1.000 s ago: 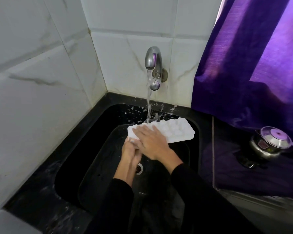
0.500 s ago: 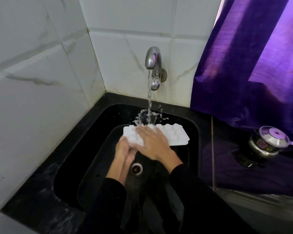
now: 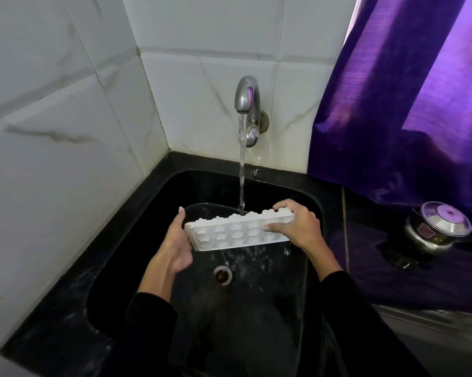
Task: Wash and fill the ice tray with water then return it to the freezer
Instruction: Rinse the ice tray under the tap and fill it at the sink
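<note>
Still washing: our left hand [image 3: 175, 247] and right hand [image 3: 297, 227] gripped the tilted ice tray [image 3: 237, 232] at nine and three o'clock; next we judged levelling it to fill.

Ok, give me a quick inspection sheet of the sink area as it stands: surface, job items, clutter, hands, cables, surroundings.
Surface: black sink, wet, drain uncovered.
Job's things: white ice tray held tilted over the basin, its far edge under the running tap; water runs off below it.
Clutter: steel pot with lid on the dark counter to the right.
Grippers: left hand grips the tray's left end, right hand its right end.
Cables: nothing seen.
Surroundings: white marble-look tiles, purple curtain.
</note>
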The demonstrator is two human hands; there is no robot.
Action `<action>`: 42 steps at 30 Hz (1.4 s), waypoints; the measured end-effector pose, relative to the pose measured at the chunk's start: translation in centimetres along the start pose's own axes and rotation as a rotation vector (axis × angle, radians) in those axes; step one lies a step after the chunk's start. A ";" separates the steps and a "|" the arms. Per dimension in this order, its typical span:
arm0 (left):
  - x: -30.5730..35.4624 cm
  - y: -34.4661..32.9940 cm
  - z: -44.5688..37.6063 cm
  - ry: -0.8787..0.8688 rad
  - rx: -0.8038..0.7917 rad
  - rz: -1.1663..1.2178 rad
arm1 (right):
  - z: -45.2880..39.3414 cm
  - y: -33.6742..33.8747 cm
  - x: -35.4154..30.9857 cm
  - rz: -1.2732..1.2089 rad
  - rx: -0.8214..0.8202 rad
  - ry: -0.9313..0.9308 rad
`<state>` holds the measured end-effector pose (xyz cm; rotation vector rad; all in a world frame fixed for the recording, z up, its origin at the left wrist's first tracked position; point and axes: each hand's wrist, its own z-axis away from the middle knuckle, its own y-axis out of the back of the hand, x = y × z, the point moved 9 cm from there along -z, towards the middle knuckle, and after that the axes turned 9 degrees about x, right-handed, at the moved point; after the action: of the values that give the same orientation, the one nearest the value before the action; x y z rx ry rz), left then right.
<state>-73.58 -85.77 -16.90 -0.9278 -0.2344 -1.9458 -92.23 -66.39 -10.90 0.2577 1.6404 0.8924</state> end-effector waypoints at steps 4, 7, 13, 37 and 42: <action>0.7 1.5 -0.6 -0.131 0.035 -0.111 | 0.1 -0.3 1.1 -0.133 0.100 -0.177; 0.2 1.3 -0.7 -0.120 0.019 -0.105 | 0.1 -0.5 1.6 -0.165 0.167 -0.267; 0.3 1.1 -1.7 -0.138 0.055 0.007 | -0.6 -1.5 2.5 -0.205 0.183 -0.298; 0.1 -8.1 -1.6 -0.087 0.095 0.290 | 2.2 3.6 7.5 -0.817 0.842 -0.455; 0.3 -8.4 -1.7 -0.100 0.100 0.264 | 2.2 3.9 7.3 -0.837 0.880 -0.440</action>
<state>-81.32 -82.24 -16.18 -0.9411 -0.2511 -1.6339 -93.44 -58.35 -13.75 0.2950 1.4203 -0.5194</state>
